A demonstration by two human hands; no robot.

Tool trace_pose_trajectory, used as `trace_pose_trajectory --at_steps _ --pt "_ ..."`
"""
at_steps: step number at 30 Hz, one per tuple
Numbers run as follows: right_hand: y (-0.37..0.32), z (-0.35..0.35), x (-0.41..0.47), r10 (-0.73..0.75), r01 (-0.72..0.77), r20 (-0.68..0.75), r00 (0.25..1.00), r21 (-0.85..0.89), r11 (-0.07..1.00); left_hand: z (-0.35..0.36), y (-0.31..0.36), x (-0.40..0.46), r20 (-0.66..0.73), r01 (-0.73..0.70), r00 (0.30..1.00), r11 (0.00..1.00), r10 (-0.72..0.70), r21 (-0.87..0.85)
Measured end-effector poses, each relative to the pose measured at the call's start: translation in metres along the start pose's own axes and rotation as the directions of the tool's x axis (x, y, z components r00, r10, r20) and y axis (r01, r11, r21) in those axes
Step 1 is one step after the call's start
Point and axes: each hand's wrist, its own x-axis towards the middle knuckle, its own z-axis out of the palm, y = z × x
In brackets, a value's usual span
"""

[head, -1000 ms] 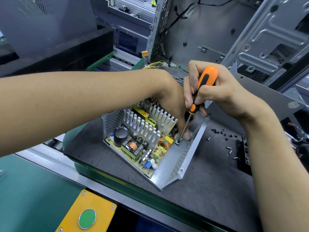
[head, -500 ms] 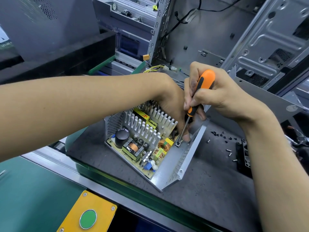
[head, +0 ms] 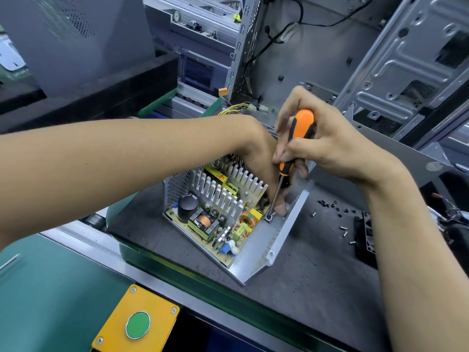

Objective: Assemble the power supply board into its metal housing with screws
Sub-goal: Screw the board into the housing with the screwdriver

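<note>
Both hands barely moved since the earlier frame. Right hand [head: 319, 146] gripped the screwdriver [head: 291, 153], tip on a screw [head: 268, 217] at the board's [head: 218, 219] corner inside the housing [head: 256, 252] on the counter [head: 304, 288]. Left hand [head: 261, 161] steadied the shaft with a fingertip beside the screw. A slipped tip could gouge the board or nick that finger.

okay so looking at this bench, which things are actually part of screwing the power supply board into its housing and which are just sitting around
In use:
right hand, gripping the screwdriver
left hand, fingertip beside the screw
power supply board
metal housing
loose screws, probably the supply

Lying about:
green button
computer case
yellow wires
</note>
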Motion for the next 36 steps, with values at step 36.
trace_pose_trajectory --at_steps 36 --pt "-0.049 -0.032 -0.008 0.112 0.045 0.217 0.970 -0.611 0.790 0.002 -0.001 0.009 0.020 -0.051 0.998 0.998 0.051 -0.038"
